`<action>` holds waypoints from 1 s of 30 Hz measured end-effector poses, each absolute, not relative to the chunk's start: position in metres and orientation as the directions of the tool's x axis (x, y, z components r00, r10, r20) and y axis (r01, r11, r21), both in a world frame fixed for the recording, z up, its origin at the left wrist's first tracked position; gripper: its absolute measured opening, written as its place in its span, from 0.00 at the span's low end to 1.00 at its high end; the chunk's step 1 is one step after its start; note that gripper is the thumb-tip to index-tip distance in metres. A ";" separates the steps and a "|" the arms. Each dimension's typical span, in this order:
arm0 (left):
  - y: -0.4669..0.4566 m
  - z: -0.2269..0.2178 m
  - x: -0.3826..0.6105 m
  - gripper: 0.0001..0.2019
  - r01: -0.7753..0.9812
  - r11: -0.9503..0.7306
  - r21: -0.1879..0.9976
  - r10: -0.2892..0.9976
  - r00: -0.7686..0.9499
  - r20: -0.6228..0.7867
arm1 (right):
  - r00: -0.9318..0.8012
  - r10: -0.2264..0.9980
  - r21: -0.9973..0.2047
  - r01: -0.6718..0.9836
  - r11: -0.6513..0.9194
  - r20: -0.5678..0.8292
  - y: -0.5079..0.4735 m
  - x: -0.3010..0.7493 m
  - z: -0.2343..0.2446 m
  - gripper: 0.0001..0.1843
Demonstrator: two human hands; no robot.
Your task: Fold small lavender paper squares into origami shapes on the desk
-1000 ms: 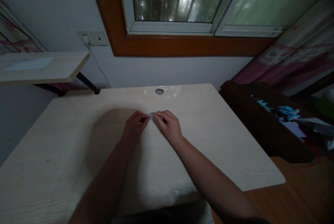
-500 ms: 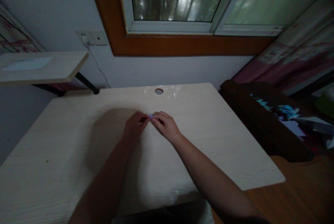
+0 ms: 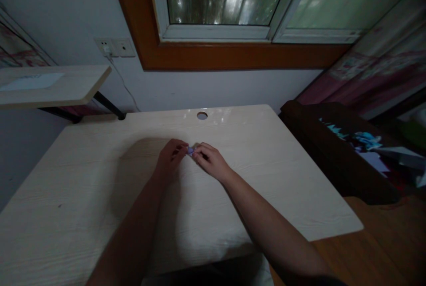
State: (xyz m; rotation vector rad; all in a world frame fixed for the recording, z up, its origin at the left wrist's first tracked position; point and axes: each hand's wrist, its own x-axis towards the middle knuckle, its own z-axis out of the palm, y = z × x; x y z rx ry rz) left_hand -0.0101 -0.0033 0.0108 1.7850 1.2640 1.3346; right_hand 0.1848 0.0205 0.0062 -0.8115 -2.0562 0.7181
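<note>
Between my fingertips is a small purple, paper-like piece (image 3: 190, 150), too small to name more exactly. My left hand (image 3: 170, 157) pinches its left side with thumb and forefinger, the other fingers curled. On the opposite side, my right hand (image 3: 211, 158) grips the piece between thumb and fingertips. Both hands are over the pale wood-grain desk (image 3: 266, 197), towards its back half. The fingers cover part of the piece.
A round cable hole (image 3: 202, 116) is near the desk's back edge. At the left stands a raised shelf (image 3: 76, 84) with a paper sheet (image 3: 33, 81) on it. A dark wooden piece of furniture (image 3: 309, 152) with cluttered items stands at the right, below a curtain (image 3: 353, 68).
The fingertips have moved slightly apart, and more of the purple piece shows between them. The left hand has shifted a little to the left. The view has moved slightly.
</note>
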 end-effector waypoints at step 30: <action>0.001 -0.001 -0.008 0.09 0.137 -0.188 0.973 0.977 0.128 0.171 | -0.283 0.912 -0.884 0.281 0.374 0.297 0.023 0.184 -0.001 0.12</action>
